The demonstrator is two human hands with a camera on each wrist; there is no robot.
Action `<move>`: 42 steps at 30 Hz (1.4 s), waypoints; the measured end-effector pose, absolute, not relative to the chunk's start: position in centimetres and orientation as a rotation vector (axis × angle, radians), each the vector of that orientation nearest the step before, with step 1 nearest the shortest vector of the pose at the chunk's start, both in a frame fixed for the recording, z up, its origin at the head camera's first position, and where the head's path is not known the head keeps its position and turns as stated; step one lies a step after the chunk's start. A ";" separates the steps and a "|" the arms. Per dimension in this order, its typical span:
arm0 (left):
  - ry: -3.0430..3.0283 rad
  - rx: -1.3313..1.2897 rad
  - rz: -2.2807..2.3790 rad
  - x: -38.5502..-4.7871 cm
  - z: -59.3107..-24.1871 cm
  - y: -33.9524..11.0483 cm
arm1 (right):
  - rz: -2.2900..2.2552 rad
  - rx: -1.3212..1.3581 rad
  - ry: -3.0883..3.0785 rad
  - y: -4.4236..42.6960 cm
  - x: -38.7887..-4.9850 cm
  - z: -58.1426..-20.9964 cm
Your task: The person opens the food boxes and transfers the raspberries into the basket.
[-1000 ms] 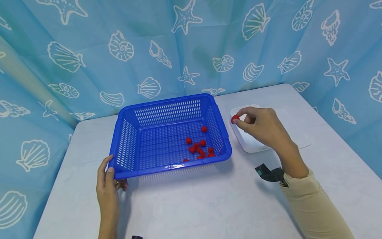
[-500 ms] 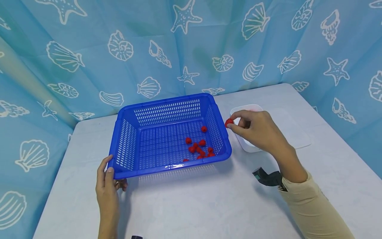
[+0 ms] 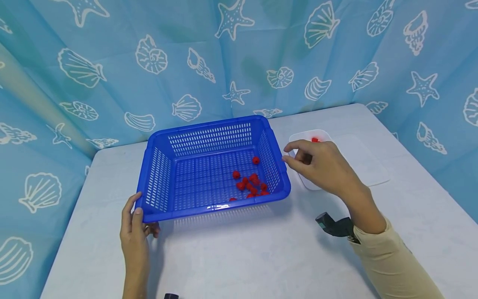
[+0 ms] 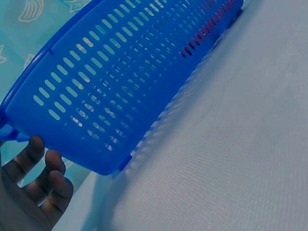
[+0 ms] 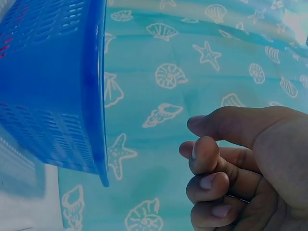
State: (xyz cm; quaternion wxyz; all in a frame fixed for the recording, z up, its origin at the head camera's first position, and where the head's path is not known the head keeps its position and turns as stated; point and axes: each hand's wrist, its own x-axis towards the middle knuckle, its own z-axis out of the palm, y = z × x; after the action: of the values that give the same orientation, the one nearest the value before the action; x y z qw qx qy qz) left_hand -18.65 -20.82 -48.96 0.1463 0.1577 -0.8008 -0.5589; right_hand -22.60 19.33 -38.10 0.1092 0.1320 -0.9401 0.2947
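Note:
A blue plastic basket [image 3: 209, 214] with slotted walls stands on the table in the head view. Several red raspberries [image 3: 236, 175] lie in its right part. My left hand [image 3: 133, 236] grips the basket's rim at the near left corner; the left wrist view shows its fingers [image 4: 60, 185] curled below the rim. Just outside the basket's right rim hovers my right hand [image 3: 321, 166], thumb and index finger a little apart with nothing between them. Behind that hand is a white container [image 3: 298, 136], partly hidden, with some red showing inside.
A flat, whitish translucent lid [image 3: 364, 160] lies to the right of the white container. A blue curtain [image 3: 239, 58] with white shell prints hangs behind the table [image 3: 239, 257].
My right hand moved left from the white container to the basket's right rim with a raspberry and let it go. That raspberry is now among the others. My left hand stayed put.

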 end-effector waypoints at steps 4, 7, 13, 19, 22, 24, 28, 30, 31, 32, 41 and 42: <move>-2.310 0.458 -1.608 -18.7 -49.1 -20.8 | 0.869 0.371 -2.748 20.2 -22.8 -38.1; -2.314 0.462 -1.608 -18.7 -49.1 -20.8 | 0.857 0.338 -2.709 21.3 -23.3 -38.4; -2.313 0.474 -1.610 -18.7 -49.0 -20.8 | 0.874 0.148 -2.714 23.5 -24.5 -39.3; -2.304 0.471 -1.611 -18.6 -49.0 -20.8 | 0.886 0.026 -2.777 24.7 -26.2 -41.0; -2.302 0.472 -1.612 -18.6 -48.9 -20.8 | 0.877 -0.008 -2.815 25.2 -26.8 -41.8; -2.301 0.469 -1.614 -18.7 -48.9 -20.8 | 0.861 -0.038 -2.860 25.4 -27.2 -42.3; -2.295 0.456 -1.622 -18.7 -48.8 -20.8 | 0.798 -0.086 -2.979 25.9 -28.1 -43.7; -2.294 0.452 -1.623 -18.7 -48.8 -20.8 | 0.774 -0.092 -3.030 26.0 -28.6 -44.4; -2.292 0.453 -1.627 -18.7 -48.8 -20.7 | 0.765 -0.091 -3.048 26.0 -28.8 -44.7; -2.293 0.453 -1.627 -18.7 -48.8 -20.7 | 0.760 -0.090 -3.064 26.0 -29.0 -45.0; -2.291 0.453 -1.630 -18.6 -48.8 -20.7 | 0.826 -0.231 -3.177 26.2 -29.9 -46.4; -2.289 0.455 -1.630 -18.6 -48.8 -20.7 | 0.835 -0.250 -3.187 26.2 -30.0 -46.5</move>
State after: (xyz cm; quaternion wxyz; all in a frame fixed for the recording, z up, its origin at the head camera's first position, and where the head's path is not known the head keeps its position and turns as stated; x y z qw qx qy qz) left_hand -18.56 -20.73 -48.83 0.1466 0.1582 -0.7954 -0.5664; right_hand -30.05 26.17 -46.52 -0.0813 -0.0755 -0.9614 0.2518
